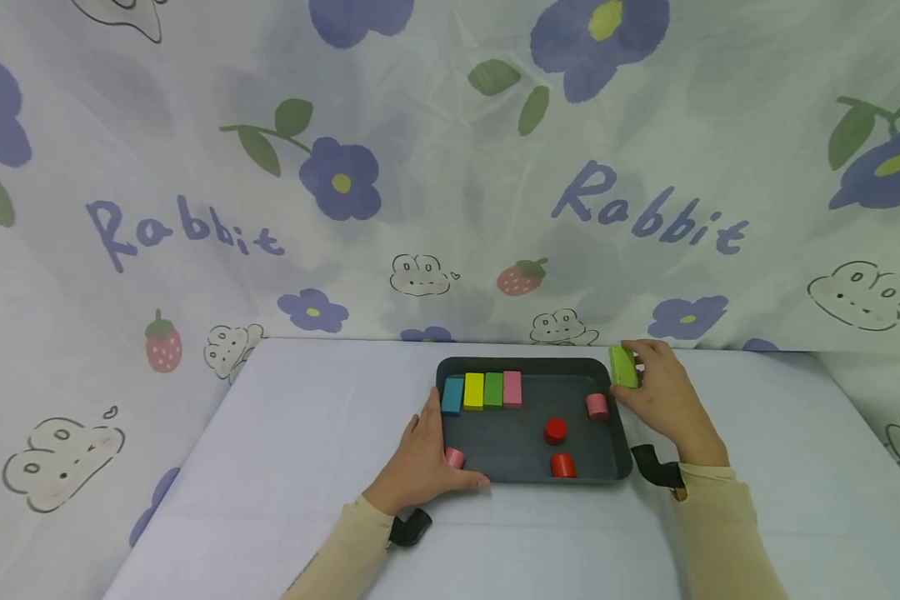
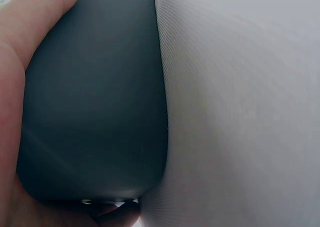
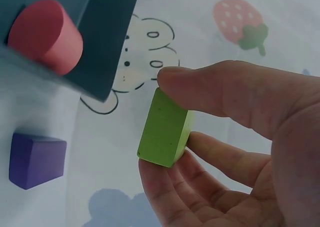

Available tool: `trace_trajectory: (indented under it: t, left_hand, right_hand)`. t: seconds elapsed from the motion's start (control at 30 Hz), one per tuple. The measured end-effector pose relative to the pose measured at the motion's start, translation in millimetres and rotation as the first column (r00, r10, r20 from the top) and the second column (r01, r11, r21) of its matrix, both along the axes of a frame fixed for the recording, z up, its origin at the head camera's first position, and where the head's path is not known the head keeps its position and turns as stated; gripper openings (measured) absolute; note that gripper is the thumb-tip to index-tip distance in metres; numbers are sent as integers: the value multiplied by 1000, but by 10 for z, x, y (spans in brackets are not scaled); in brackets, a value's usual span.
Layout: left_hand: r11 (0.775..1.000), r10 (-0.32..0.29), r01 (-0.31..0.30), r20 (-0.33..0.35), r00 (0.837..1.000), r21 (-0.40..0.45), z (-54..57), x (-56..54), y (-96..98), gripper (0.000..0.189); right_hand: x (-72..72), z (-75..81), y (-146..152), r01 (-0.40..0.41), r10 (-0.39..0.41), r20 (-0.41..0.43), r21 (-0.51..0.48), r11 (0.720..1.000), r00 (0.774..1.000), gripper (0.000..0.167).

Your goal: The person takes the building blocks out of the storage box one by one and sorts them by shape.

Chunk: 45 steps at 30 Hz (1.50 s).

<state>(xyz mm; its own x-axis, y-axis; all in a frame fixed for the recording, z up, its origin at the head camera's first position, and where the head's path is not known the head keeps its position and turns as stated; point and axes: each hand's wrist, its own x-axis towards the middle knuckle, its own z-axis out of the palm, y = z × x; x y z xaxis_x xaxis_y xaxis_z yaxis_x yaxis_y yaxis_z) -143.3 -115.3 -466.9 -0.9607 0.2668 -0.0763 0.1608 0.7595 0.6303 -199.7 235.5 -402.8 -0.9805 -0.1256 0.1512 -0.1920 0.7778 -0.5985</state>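
A dark grey tray (image 1: pixel 495 458) lies on the table. My left hand (image 1: pixel 423 462) rests against its front left corner, fingers stretched along the left side and thumb along the front edge. The tray's outer wall (image 2: pixel 100 97) fills much of the left wrist view. Beyond the tray's back right corner, my right hand (image 1: pixel 663 396) pinches a light green block (image 3: pixel 162 129) between thumb and fingers. Along the tray's back left stand a blue block (image 1: pixel 452 396), a yellow block (image 1: pixel 474 392), a green block (image 1: pixel 493 390) and a pink block (image 1: pixel 512 389), side by side.
Inside the tray are a pink cylinder (image 1: pixel 597 406) at right, another pink cylinder (image 1: pixel 454 458) by my left hand, and two red cylinders, one upright (image 1: pixel 555 431), one near the front (image 1: pixel 562 465). A purple block (image 3: pixel 37 159) sits outside the tray. Behind hangs a patterned cloth (image 1: pixel 450 192).
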Motion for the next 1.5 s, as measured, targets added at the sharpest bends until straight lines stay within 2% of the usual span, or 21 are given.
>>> trace_trajectory:
  t: [0.57, 1.0, 1.23, 1.5]
  left_hand:
    - [1000, 0, 0, -2, 1000, 8, 20, 1, 12, 146]
    - [1000, -1, 1, -1, 1000, 19, -14, 2, -7, 147]
    - [1000, -1, 1, 0, 1000, 16, 5, 14, 7, 146]
    - [1000, -2, 2, -4, 1000, 14, 12, 21, 3, 146]
  right_hand:
    - [-58, -85, 160, 38, -39, 28, 16, 999, 999, 68]
    - [-86, -170, 258, 44, -46, 62, 30, 999, 997, 69]
    - [-93, -235, 377, 52, -54, 50, 35, 998, 997, 68]
    - [-141, -332, 429, 60, -64, 99, 49, 997, 993, 68]
